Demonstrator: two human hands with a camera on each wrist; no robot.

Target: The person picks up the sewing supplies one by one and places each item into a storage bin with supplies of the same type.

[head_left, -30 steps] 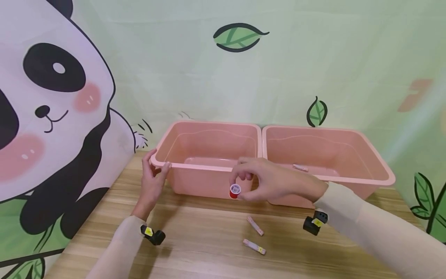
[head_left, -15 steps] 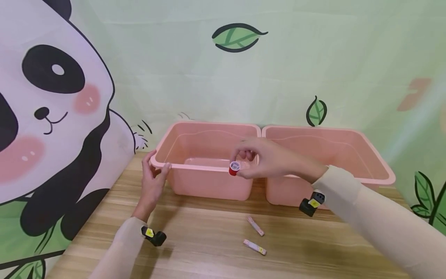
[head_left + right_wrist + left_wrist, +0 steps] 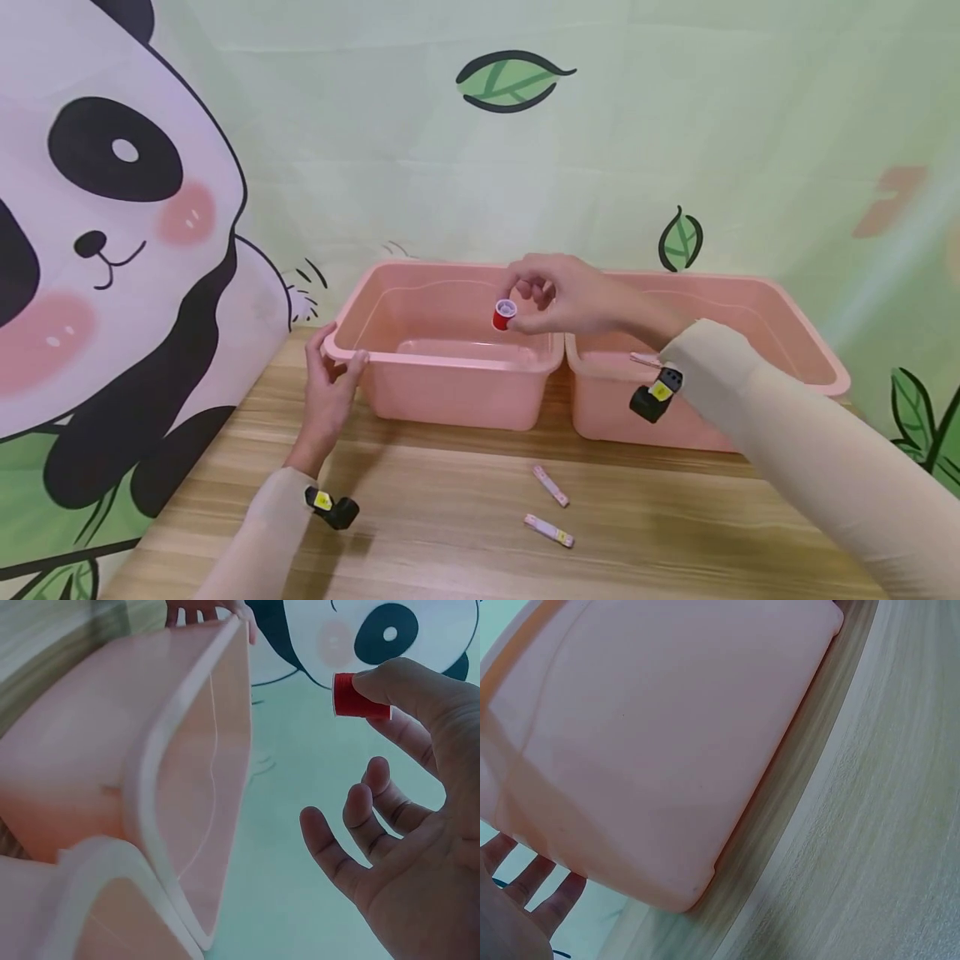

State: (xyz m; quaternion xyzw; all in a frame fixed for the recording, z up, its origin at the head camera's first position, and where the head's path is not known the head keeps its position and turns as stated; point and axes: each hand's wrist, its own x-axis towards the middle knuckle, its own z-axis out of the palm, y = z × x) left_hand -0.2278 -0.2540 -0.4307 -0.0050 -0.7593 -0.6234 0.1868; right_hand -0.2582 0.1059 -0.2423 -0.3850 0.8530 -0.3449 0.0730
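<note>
A small red thread spool (image 3: 505, 320) with white ends is pinched between the thumb and index finger of my right hand (image 3: 573, 292). In the head view it appears over the right part of the left pink bin (image 3: 450, 393). The right wrist view shows the red spool (image 3: 352, 696) side-on, with the other fingers spread below it. My left hand (image 3: 327, 408) grips that bin's front left corner, thumb at the front and fingers at the side. In the left wrist view several fingers (image 3: 559, 904) touch the bin's edge.
A second pink bin (image 3: 615, 412) stands at the right, with a thin pink strip-like piece (image 3: 642, 359) inside, partly hidden by my sleeve. Two small pink-and-white wrapped sticks (image 3: 551, 486) lie on the wooden table (image 3: 420, 533) in front. A panda-printed cloth (image 3: 360, 125) hangs behind.
My right hand has risen with the spool, from in front of the left bin's wall to above the level of its front rim. The left hand keeps its place.
</note>
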